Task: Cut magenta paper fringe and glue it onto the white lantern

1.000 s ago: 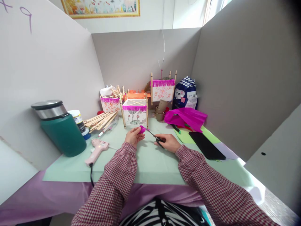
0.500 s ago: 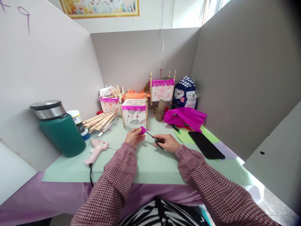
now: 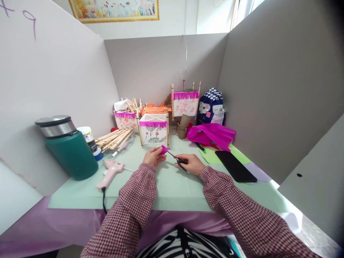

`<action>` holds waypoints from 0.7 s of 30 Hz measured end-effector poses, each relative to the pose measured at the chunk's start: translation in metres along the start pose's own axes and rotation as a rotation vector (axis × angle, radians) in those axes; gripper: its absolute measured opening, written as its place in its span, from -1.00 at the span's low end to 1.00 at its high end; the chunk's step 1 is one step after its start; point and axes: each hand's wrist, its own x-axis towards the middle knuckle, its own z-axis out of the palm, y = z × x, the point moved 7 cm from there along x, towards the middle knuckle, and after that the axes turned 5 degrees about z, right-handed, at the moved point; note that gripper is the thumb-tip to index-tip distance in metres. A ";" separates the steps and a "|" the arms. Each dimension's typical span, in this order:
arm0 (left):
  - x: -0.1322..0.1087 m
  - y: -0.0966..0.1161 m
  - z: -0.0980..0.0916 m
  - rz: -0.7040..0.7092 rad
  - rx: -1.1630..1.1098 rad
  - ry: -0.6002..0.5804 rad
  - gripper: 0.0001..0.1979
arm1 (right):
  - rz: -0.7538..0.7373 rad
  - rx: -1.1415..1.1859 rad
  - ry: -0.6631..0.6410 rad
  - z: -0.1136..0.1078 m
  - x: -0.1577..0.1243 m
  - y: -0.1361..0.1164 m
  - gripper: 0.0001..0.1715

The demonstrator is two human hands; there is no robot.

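Note:
Between the thumb and fingers of my left hand (image 3: 153, 157) is a small piece of magenta crepe paper (image 3: 163, 149). My right hand (image 3: 191, 164) grips black-handled scissors (image 3: 182, 163), whose blades point left and meet the edge of that paper. Whether the blades are parted there is too small to tell. Just beyond my hands stands a white paper lantern (image 3: 153, 132) with wooden corner sticks, a magenta fringe and drawn flowers. A larger magenta crepe paper sheet (image 3: 212, 134) lies crumpled to the right.
On the left are a green bottle (image 3: 71, 154), a pink glue gun (image 3: 110, 173) with its cord and a bundle of wooden sticks (image 3: 115, 139). A black phone (image 3: 235, 165) lies at right. Behind stand another fringed lantern (image 3: 185, 104), small brown pots (image 3: 182, 132) and a blue bag (image 3: 212, 107). Grey panels enclose the table.
Both hands keep nearly the same place, with the scissors still at the paper's edge. The whole view has shifted very slightly downward.

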 end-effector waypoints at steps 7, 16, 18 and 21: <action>-0.001 0.001 0.001 -0.007 -0.004 0.001 -0.86 | 0.001 0.002 -0.004 0.001 0.000 0.003 -0.52; 0.001 -0.001 -0.001 0.000 0.002 -0.006 -0.81 | -0.006 -0.007 0.000 0.001 0.001 0.005 -0.53; 0.002 -0.001 -0.001 0.000 0.001 -0.014 -0.81 | -0.003 -0.010 0.001 0.000 0.001 0.005 -0.52; 0.000 0.000 0.002 -0.004 -0.005 -0.041 -0.80 | -0.007 -0.019 0.011 0.000 0.001 0.005 -0.52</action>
